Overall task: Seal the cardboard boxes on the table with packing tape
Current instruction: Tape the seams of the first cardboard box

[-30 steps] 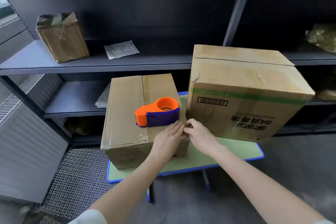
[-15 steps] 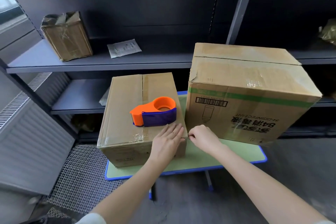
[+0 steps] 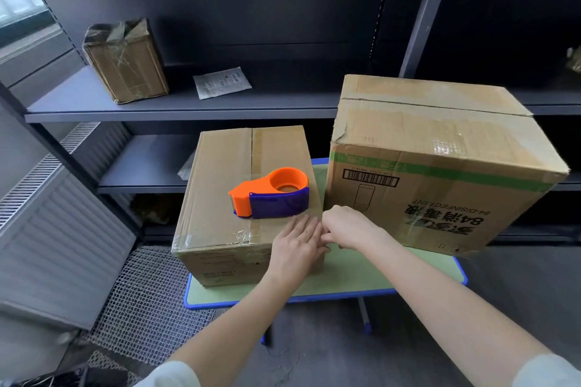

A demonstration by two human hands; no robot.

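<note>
A radiator stands at the far left, well to the left of the smaller cardboard box, with a wire mesh panel on the floor between them. Above and behind that box runs a dark metal shelf unit; on it, up and to the left of the box, sits a crumpled taped carton, and a flat paper packet lies on the same shelf more directly above the box.

The smaller cardboard box rests on the left part of a low green table with a blue rim. Its top flaps are closed, and clear tape runs along the centre seam and wrinkles over the near edge. An orange and purple tape dispenser lies on the box's top, toward its right side.

The left hand lies flat, fingers spread, on the near right corner of this box, just in front of the dispenser. The right hand is touching the left hand's fingertips at the box's right edge, its fingers curled in a pinch; what it pinches is too small to tell.

Just to the right of the smaller box, on the same table, stands the larger cardboard box, with a green stripe, a barcode and upside-down print on its front.
</note>
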